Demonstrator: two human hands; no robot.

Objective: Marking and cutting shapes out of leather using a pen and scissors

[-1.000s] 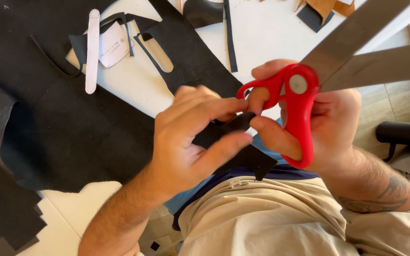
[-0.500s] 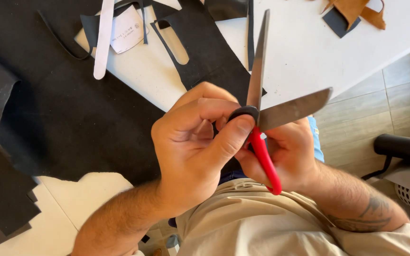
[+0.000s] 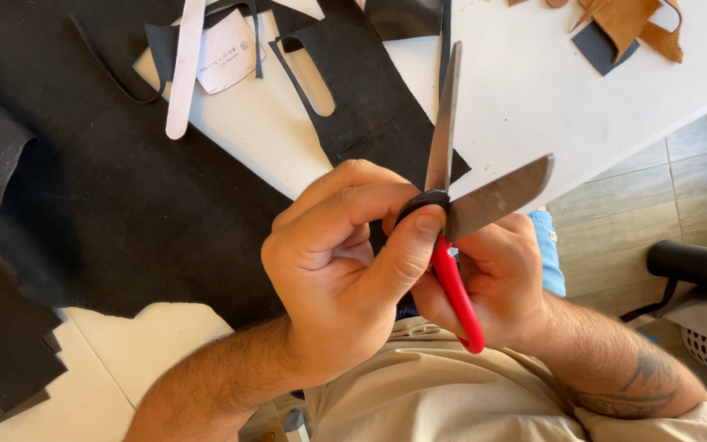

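Note:
My right hand [image 3: 497, 282] grips red-handled scissors [image 3: 460, 295], whose two steel blades [image 3: 493, 196] stand spread apart above the hands. My left hand [image 3: 337, 262] pinches a small black leather piece [image 3: 421, 202] between thumb and fingers, right at the crotch of the blades. Most of the piece is hidden by my fingers. Both hands are held over my lap, in front of the edge of the white table [image 3: 533, 106].
A large black leather sheet [image 3: 83, 188] covers the table's left part, with a cut-out black piece [image 3: 370, 98] beside it. A pale flat stick [image 3: 184, 65] and a white tag [image 3: 227, 49] lie at the top. Tan leather scraps [image 3: 632, 29] sit top right. Tiled floor lies to the right.
The scissors have turned from flat-on, showing the red handle, to edge-on with blades pointing up. The hands drew closer together and the leather piece now sits between the blades.

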